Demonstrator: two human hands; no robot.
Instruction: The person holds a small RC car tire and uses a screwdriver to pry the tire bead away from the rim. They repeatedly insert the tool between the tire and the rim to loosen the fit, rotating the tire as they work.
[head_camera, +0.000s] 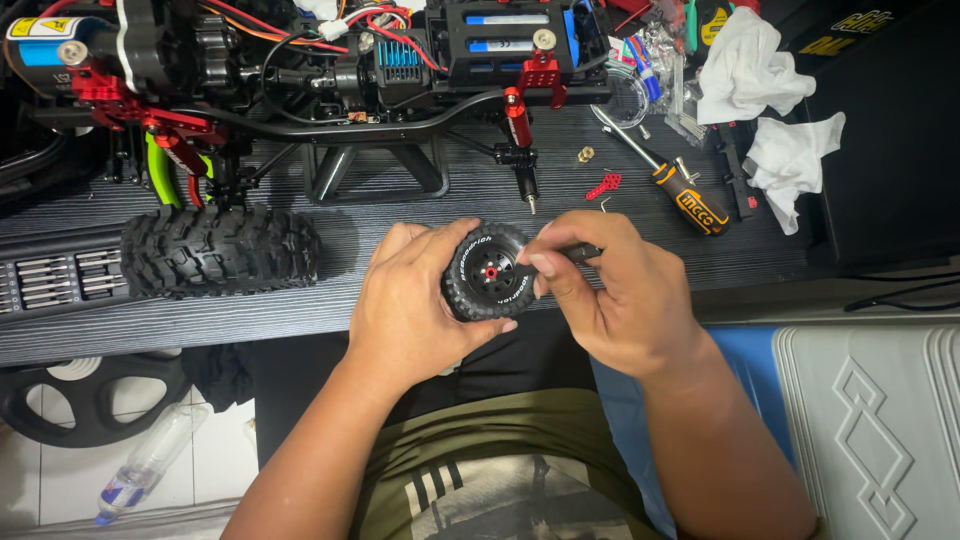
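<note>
My left hand (410, 305) grips a small black rubber wheel (487, 272) with a black rim and red hub, holding it face up over the table's near edge. My right hand (600, 295) pinches a thin black tool (578, 252) whose tip meets the hub of the wheel. Both hands touch the wheel's tread. Behind them stands a model truck chassis (330, 70) with red metal parts, wires and a black frame. A second, larger knobby tyre (220, 250) lies on the table to the left.
A dark ribbed tabletop (400, 215) carries an orange-and-black screwdriver (660, 170), a small red bracket (603, 185), a brass nut (585, 154), white cloths (770, 100) and a driver bit set (50, 280). A plastic bottle (150, 465) lies on the floor at left.
</note>
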